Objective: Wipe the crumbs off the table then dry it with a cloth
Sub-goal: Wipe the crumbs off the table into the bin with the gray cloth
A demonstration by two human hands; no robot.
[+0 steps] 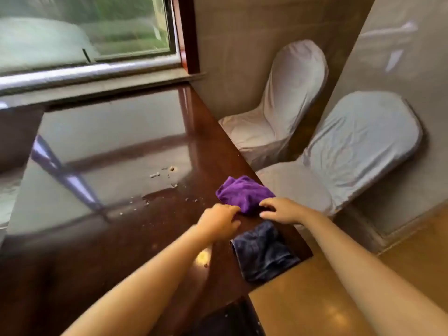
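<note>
Here both hands reach the crumpled purple microfibre cloth [244, 194] at the glossy dark wooden table [101, 238] edge: left hand [219, 220] pinching its corner (blurred, probably), right hand [282, 209] fingers spread on it. Bunch it, sweep the pale scattered crumbs [160, 174] toward one spot. No readable labels.

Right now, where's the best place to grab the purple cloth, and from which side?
Probably the near edge of the purple cloth, coming from the person's side. It lies bunched by the table's right edge, and both hands, left hand and right hand, already reach that hem. The raised folds there look easy to pinch.
</note>
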